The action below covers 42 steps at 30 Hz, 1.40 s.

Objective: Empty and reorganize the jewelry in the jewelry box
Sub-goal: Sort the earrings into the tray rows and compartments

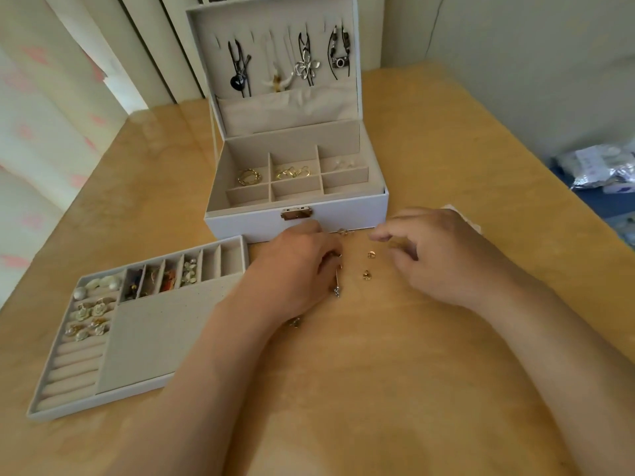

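Observation:
The white jewelry box stands open at the table's middle, with necklaces hanging in its lid. Gold rings and gold chains lie in its rear compartments. Its removed tray sits at the left and holds flower earrings and small pieces in narrow slots. Small gold earrings lie loose on the table in front of the box. My left hand pinches a thin silver drop earring just left of them. My right hand hovers to their right, thumb and forefinger close together; whether they hold anything is hidden.
The wooden table ends at the right, where plastic bags lie on something blue. Another small piece lies under my left wrist. A white scrap shows behind my right hand. Curtains hang at the left.

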### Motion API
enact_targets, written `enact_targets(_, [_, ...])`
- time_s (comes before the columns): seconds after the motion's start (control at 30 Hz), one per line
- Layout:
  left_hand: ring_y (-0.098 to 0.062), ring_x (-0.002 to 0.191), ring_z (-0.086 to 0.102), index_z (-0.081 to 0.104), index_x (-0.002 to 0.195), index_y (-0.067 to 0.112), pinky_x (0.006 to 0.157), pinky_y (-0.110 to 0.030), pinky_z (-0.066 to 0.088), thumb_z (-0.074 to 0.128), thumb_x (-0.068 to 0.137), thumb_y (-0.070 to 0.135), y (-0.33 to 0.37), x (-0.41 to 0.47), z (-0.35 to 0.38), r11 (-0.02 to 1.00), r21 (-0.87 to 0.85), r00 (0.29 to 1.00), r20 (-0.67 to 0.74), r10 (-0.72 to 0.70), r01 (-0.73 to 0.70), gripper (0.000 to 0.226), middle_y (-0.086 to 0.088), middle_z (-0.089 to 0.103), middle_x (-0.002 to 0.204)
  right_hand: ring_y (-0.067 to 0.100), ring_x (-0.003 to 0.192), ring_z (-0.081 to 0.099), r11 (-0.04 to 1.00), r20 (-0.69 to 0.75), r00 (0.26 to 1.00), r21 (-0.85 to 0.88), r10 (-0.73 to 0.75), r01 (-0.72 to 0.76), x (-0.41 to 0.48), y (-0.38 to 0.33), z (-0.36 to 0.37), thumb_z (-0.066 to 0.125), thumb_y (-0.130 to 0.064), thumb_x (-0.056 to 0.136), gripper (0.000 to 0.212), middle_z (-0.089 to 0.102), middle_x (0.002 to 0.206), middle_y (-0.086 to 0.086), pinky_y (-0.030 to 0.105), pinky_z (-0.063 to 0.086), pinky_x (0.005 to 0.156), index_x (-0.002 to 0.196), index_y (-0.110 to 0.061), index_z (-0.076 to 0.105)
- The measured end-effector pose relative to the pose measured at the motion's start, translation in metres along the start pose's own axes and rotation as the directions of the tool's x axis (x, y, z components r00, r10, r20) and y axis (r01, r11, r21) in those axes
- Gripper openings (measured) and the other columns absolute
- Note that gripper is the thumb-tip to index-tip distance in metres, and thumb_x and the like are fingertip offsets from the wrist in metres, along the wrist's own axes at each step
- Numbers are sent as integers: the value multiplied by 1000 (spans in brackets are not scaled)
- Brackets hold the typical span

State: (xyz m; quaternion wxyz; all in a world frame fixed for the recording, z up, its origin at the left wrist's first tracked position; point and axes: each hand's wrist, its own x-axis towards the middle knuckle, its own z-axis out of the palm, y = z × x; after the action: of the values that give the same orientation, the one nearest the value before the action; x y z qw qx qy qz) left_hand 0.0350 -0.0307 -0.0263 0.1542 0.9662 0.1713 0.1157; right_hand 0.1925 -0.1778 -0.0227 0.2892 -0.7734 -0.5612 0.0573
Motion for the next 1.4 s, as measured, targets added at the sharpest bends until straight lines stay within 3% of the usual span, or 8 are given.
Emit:
enact_targets(0.13, [-23, 78, 58, 72, 89, 16, 71, -44, 53, 58, 85, 22, -5, -2, 0, 998, -56, 1000, -19, 22, -23, 16, -2, 59, 87, 6, 74, 54, 998, 71, 996, -37, -46, 49, 3, -2, 12, 64, -9, 89, 24, 66, 95, -13, 38, 53, 71, 101, -26, 75])
enact_targets(0.2, [-21, 76, 58, 72, 89, 16, 70, -43, 53, 63, 84, 17, -7, -3, 0, 996, -79, 999, -35, 27, -30, 10, -1, 60, 87, 13, 81, 58, 998, 89, 995, -43, -37, 41, 3, -3, 14, 62, -10, 90, 22, 67, 95, -11, 42, 53, 72, 97, -27, 75])
enact_targets(0.4, [-14, 77, 56, 72, 88, 17, 73, -36, 50, 67, 87, 11, -10, -6, 3, 993, -113, 998, -60, 15, -22, 7, 4, 60, 87, 3, 68, 49, 999, 114, 993, -47, -2, 7, 2, -4, 14, 62, -11, 89, 21, 61, 88, -13, 35, 50, 65, 90, -29, 73])
enact_targets(0.63, [-12, 75, 54, 75, 93, 18, 69, -30, 49, 67, 85, 21, -4, -7, 5, 986, -164, 993, -115, 9, -28, 12, 3, 59, 89, 13, 84, 55, 1000, 172, 985, -21, 4, -1, 2, -4, 12, 57, -16, 92, 16, 52, 88, -14, 44, 50, 73, 85, -29, 62])
enact_targets(0.8, [-25, 80, 55, 77, 95, 25, 72, -40, 44, 64, 82, 40, 19, -2, 13, 993, 22, 988, -100, 117, -115, 24, 4, 63, 89, -3, 72, 53, 999, -56, 998, 52, 20, -17, 2, -7, 1, 59, -6, 90, 13, 57, 74, -15, 18, 41, 66, 85, -18, 63])
enact_targets(1.07, [-23, 83, 52, 72, 87, 28, 74, -40, 35, 59, 85, 38, 21, 1, 19, 986, 81, 985, -83, 151, -144, 16, 8, 61, 87, 10, 63, 56, 998, -236, 971, 48, -26, 39, 3, -1, 0, 70, -6, 84, 10, 64, 72, -7, 30, 44, 65, 82, -15, 67])
enact_targets(1.23, [-21, 79, 60, 69, 91, 20, 78, -45, 47, 60, 89, 27, 19, 3, 11, 989, -72, 981, -152, 120, -132, 12, 5, 67, 83, 10, 67, 60, 994, -264, 965, 105, 12, 16, 5, -1, 1, 73, -10, 83, 6, 66, 74, -7, 28, 47, 66, 81, -15, 70])
enact_targets(1.4, [-8, 72, 58, 70, 89, 18, 72, -32, 51, 74, 86, 15, 16, -4, -6, 958, -284, 972, -231, -29, -39, 6, 8, 65, 78, 12, 65, 67, 894, -87, 981, 432, 172, -119, 2, -11, 1, 72, -8, 87, 11, 69, 70, -3, 24, 55, 64, 79, -16, 70])
